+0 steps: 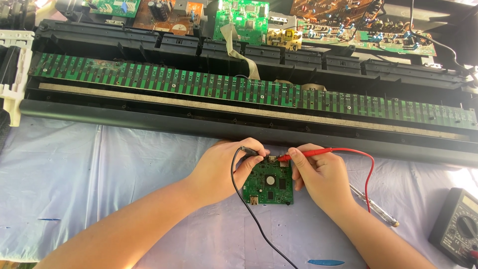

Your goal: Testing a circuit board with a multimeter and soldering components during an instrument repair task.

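Your left hand [226, 172] pinches the black probe [249, 151] between thumb and fingers, and your right hand [318, 174] pinches the red probe [308, 153] the same way. Both tips meet near the top edge of the small green circuit board [270, 185], which lies on the cloth-covered table [99, 189] just in front of the opened keyboard [239, 107]. Judging by this, probing is under way and nothing looks finished yet. Count: one small board, two probes, one meter [458, 226] at the right edge, one screwdriver [373, 205] beside your right wrist, and several more boards behind the keyboard.
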